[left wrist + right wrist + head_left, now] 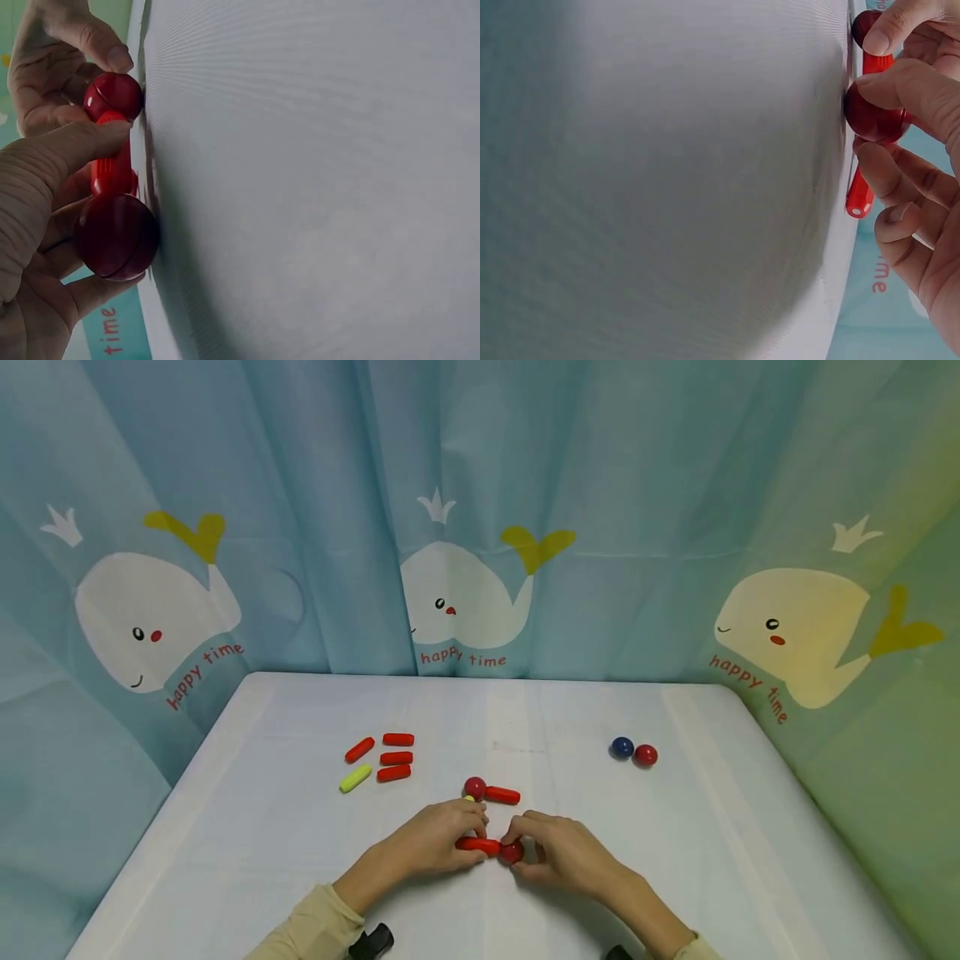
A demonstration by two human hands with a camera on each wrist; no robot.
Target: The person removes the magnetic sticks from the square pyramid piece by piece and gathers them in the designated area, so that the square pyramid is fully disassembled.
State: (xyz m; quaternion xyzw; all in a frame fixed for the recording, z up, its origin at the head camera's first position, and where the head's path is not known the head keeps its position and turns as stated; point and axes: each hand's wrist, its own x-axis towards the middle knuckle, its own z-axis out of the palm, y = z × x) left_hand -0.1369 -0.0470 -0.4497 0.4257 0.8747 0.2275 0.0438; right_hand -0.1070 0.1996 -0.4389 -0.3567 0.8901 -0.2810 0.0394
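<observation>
My left hand [438,837] pinches a short red stick [480,845], its thumb lying along the stick in the left wrist view. At the stick's right end is a glossy red ball [512,852], pinched by the thumb and fingers of my right hand [562,852]. A second red ball [116,236] sits at the stick's other end beside my left fingers; in the head view that hand hides it. Just beyond the hands, another red ball [475,788] touches a red stick [502,795]. A yellow-green stick [469,798] at that ball is mostly hidden by my left hand.
Several loose red sticks [396,758] and a yellow-green stick [356,778] lie at the left on the white table [300,860]. A blue ball [622,747] and a red ball [646,756] sit farther right. A whale-printed curtain [337,527] surrounds the table.
</observation>
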